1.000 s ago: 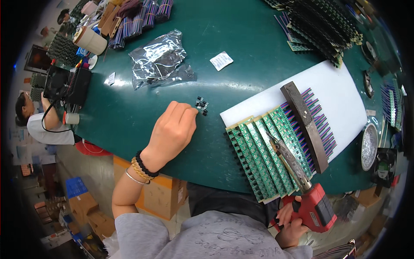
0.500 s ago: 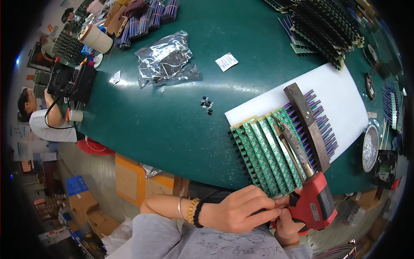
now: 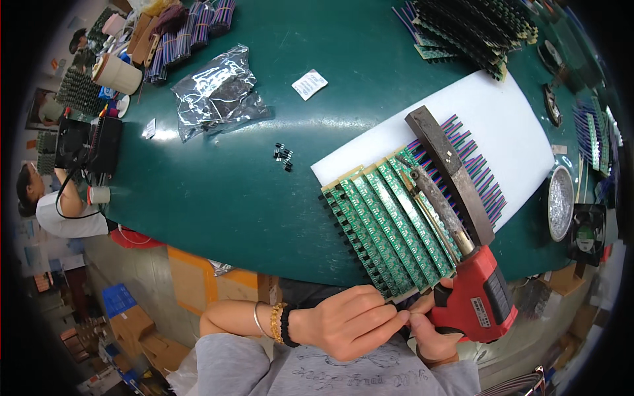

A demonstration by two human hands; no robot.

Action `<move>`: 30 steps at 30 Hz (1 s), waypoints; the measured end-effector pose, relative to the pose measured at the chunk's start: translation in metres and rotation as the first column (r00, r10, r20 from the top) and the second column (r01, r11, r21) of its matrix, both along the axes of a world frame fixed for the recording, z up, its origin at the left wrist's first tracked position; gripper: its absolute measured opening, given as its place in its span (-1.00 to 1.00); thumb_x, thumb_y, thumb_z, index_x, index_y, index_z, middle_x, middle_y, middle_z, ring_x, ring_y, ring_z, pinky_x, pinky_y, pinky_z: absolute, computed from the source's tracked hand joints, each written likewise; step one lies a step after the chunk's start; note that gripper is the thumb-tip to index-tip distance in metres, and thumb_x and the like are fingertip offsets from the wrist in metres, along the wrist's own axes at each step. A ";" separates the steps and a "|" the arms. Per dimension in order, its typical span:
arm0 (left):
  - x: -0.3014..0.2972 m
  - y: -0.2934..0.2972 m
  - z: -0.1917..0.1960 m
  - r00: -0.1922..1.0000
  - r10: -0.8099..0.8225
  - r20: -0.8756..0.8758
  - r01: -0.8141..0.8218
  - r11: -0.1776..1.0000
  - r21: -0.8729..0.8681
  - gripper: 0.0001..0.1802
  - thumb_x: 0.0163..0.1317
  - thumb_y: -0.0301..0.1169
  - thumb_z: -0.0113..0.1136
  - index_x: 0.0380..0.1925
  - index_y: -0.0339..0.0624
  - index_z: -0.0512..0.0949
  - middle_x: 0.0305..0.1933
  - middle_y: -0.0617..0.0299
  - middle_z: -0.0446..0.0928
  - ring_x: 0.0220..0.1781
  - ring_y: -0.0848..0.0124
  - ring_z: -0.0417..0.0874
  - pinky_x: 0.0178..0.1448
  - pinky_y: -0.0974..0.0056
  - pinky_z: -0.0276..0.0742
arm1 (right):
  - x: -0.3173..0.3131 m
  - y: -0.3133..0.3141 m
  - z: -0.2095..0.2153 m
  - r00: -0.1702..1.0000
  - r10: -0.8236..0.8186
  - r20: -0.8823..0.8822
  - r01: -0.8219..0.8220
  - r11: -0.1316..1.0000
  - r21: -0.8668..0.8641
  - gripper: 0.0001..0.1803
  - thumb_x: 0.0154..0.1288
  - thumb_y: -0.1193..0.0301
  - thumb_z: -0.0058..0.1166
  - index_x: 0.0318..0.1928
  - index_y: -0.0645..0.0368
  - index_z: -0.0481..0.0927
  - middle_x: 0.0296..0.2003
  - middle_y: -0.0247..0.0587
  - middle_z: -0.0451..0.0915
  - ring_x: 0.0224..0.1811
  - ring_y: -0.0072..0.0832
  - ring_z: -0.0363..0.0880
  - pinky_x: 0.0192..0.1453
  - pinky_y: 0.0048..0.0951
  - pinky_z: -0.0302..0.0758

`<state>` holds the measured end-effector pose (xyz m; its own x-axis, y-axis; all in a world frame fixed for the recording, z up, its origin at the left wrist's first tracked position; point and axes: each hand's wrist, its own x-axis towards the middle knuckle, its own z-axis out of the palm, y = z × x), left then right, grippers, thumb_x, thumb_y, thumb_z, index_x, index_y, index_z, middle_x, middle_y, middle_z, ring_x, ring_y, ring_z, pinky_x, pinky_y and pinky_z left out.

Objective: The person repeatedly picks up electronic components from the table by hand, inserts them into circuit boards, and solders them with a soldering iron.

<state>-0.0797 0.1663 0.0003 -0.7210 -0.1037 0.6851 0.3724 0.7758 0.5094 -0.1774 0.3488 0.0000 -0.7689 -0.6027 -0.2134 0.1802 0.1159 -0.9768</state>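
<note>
My left hand [image 3: 353, 323] is closed in a pinch by the table's near edge, its fingertips meeting those of my right hand [image 3: 432, 338]. Whatever lies between the fingertips is too small and hidden to make out. My right hand is curled at the handle of a red soldering gun [image 3: 483, 300], which covers part of its fingers. The gun's metal barrel [image 3: 441, 204] points away over several green circuit board strips [image 3: 389, 228] with black parts along their left edge. Across their coloured wires [image 3: 485, 171] lies a dark metal bar [image 3: 452, 175]. Under them is a white foam sheet [image 3: 522, 125].
Loose black components [image 3: 282, 156] lie left of the boards, near a clear plastic bag [image 3: 218, 92] and a white paper slip [image 3: 309, 84]. Stacked boards [image 3: 469, 33] stand far right. A metal bowl [image 3: 561, 203] and small fan [image 3: 588, 234] are right. A person [image 3: 66, 208] sits left.
The whole view has shifted, so the table things appear further left and higher. My hands stay together at the near edge; a dark bit seen between my left fingers before is now hidden.
</note>
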 end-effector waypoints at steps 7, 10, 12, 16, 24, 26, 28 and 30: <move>-0.002 -0.008 0.001 1.000 -0.028 0.006 0.028 1.000 0.011 -0.67 -0.03 -0.52 0.37 -0.20 -0.46 0.72 -0.26 0.07 0.63 -0.34 0.23 0.63 -0.27 0.22 0.67 | 0.000 0.003 0.001 0.998 0.058 0.026 -0.059 0.998 0.029 -0.24 0.20 0.69 0.06 0.42 0.32 0.13 -0.48 -0.20 0.58 -0.54 -0.50 0.52 -0.41 -0.45 0.52; -0.003 -0.025 0.009 0.991 0.035 0.128 -0.042 0.998 0.053 -0.65 -0.06 -0.56 0.43 -0.18 -0.39 0.72 -0.26 0.10 0.63 -0.36 0.25 0.63 -0.30 0.24 0.63 | 0.002 0.003 -0.003 0.998 -0.022 0.066 0.026 0.997 -0.067 -0.30 0.38 0.48 0.08 0.45 0.30 0.14 -0.52 -0.18 0.57 -0.57 -0.47 0.54 -0.39 -0.42 0.57; -0.009 -0.045 0.009 0.971 0.192 0.142 -0.200 0.979 0.048 -0.70 -0.07 -0.61 0.47 -0.25 -0.25 0.70 -0.31 0.16 0.62 -0.37 0.25 0.62 -0.33 0.24 0.58 | 0.002 0.004 -0.010 0.999 -0.046 -0.011 0.043 0.985 -0.167 -0.28 0.48 0.25 0.12 0.47 0.29 0.15 -0.55 -0.18 0.57 -0.59 -0.45 0.55 -0.37 -0.41 0.60; -0.022 -0.083 -0.002 0.873 0.373 0.313 -0.416 0.906 0.083 -0.76 -0.02 -0.68 0.44 -0.32 -0.24 0.65 -0.34 0.17 0.58 -0.36 0.21 0.58 -0.32 0.20 0.52 | -0.002 0.016 -0.021 0.985 -0.050 -0.164 0.024 0.987 -0.157 0.03 0.39 -0.31 0.10 0.48 0.29 0.17 -0.68 -0.29 0.50 -0.65 -0.44 0.54 -0.35 -0.37 0.64; -0.023 -0.088 -0.008 0.874 0.325 0.361 -0.385 0.916 0.109 -0.77 -0.02 -0.67 0.45 -0.35 -0.25 0.63 -0.35 0.16 0.56 -0.36 0.20 0.56 -0.31 0.19 0.50 | -0.004 0.067 -0.049 0.995 0.092 -0.034 -0.098 0.926 -0.364 0.10 0.33 -0.41 0.08 0.37 0.43 0.27 -0.75 -0.47 0.35 -0.72 -0.55 0.39 -0.52 -0.41 0.54; -0.023 -0.089 -0.007 0.873 0.319 0.369 -0.384 0.916 0.118 -0.77 -0.02 -0.67 0.45 -0.35 -0.25 0.63 -0.35 0.16 0.56 -0.36 0.20 0.56 -0.31 0.19 0.51 | -0.006 0.077 -0.060 0.985 0.170 -0.021 -0.163 0.896 -0.413 0.17 0.28 -0.45 0.08 0.38 0.47 0.26 -0.74 -0.46 0.36 -0.72 -0.56 0.40 -0.55 -0.41 0.50; -0.023 -0.090 -0.007 0.870 0.315 0.380 -0.386 0.914 0.126 -0.76 -0.03 -0.67 0.45 -0.35 -0.25 0.63 -0.35 0.16 0.56 -0.36 0.20 0.56 -0.31 0.19 0.52 | -0.005 0.083 -0.068 0.983 0.180 -0.023 -0.174 0.896 -0.409 0.16 0.27 -0.47 0.07 0.31 0.48 0.30 -0.73 -0.44 0.38 -0.73 -0.54 0.40 -0.56 -0.42 0.49; -0.023 -0.090 -0.006 0.873 0.322 0.367 -0.381 0.919 0.099 -0.76 -0.03 -0.68 0.44 -0.35 -0.25 0.62 -0.35 0.17 0.56 -0.36 0.20 0.56 -0.32 0.19 0.52 | -0.005 0.085 -0.069 0.990 0.144 -0.007 -0.137 0.925 -0.354 0.11 0.27 -0.49 0.05 0.18 0.48 0.39 -0.73 -0.42 0.40 -0.74 -0.52 0.41 -0.58 -0.43 0.48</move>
<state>-0.1031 0.0766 -0.0059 -0.7991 -0.4821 0.3592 -0.1258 0.7183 0.6843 -0.1828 0.4334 -0.0693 -0.6688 -0.7432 0.0194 0.2054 -0.2098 -0.9559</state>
